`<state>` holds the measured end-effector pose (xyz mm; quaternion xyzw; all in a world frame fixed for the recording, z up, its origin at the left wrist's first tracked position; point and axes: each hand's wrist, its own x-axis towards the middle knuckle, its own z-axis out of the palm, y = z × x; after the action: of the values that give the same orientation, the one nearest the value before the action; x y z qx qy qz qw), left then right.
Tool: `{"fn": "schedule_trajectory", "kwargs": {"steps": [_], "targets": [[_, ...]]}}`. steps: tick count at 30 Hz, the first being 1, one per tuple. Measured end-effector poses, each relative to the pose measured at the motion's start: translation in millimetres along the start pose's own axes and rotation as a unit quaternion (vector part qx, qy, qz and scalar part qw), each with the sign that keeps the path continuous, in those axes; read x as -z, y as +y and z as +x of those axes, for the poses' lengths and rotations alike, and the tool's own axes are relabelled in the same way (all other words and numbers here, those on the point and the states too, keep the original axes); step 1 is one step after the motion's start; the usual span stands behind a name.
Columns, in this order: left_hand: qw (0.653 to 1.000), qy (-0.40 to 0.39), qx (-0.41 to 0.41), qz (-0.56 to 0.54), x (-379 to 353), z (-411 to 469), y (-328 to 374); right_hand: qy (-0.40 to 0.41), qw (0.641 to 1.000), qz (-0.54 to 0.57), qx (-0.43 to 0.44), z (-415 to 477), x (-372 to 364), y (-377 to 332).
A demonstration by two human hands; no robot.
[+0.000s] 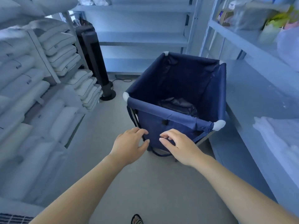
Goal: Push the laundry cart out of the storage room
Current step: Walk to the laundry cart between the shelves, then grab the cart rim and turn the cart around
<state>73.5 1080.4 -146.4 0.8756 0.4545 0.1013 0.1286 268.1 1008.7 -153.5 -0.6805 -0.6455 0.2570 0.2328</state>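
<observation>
Pillows: stacked white fabric pillows (61, 52) fill the left shelves, leaving a floor lane.
Fan: tall black tower fan (97, 62) stands in the corner, clear of the lane.
Left hand (131, 143): fingers loosely curled, gripping nothing; whether it touches the fabric is unclear.
Right hand (178, 144): likewise loose, probably reaching to push.
Cart: navy fabric laundry cart with white corner caps (161, 110) stands on the floor close to the right shelving; its wheels are hidden and no doorway is in view.
</observation>
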Motion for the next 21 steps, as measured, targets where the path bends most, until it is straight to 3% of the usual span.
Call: {"fn": "schedule_trajectory", "kwargs": {"steps": [11, 21], "targets": [[0.997, -0.031, -0.065, -0.04, -27, 122, -66, 0.034, 0.997, -0.039, -0.058, 104, -15, 16], [0.995, -0.087, -0.045, -0.003, -45, 245, -138, 0.022, 0.996, -0.063, -0.05, 247, -33, 42]]}}
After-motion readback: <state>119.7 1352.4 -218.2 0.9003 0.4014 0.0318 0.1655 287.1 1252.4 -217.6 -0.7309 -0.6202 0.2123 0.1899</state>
